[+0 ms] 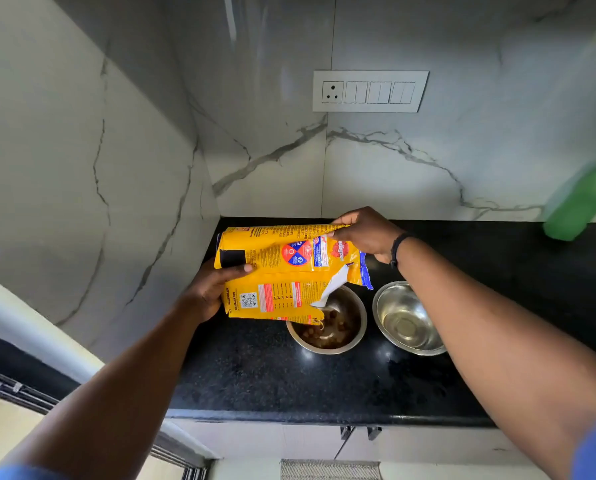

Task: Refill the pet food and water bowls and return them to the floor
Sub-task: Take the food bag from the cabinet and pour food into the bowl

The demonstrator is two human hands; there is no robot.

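I am gripping the food bag [282, 271] with my left hand [210, 289] and right hand [365, 233], tipping its long axis rightward, torn mouth directly over the food bowl [327, 323].

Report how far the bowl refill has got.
Done: both steel bowls sit on the black counter, and the left bowl already holds some kibble. In hand: the left hand and right hand tip the yellow food bag, its torn corner over that bowl. Left: the right bowl looks empty, the green bottle stands untouched, and both bowls must return to the floor.
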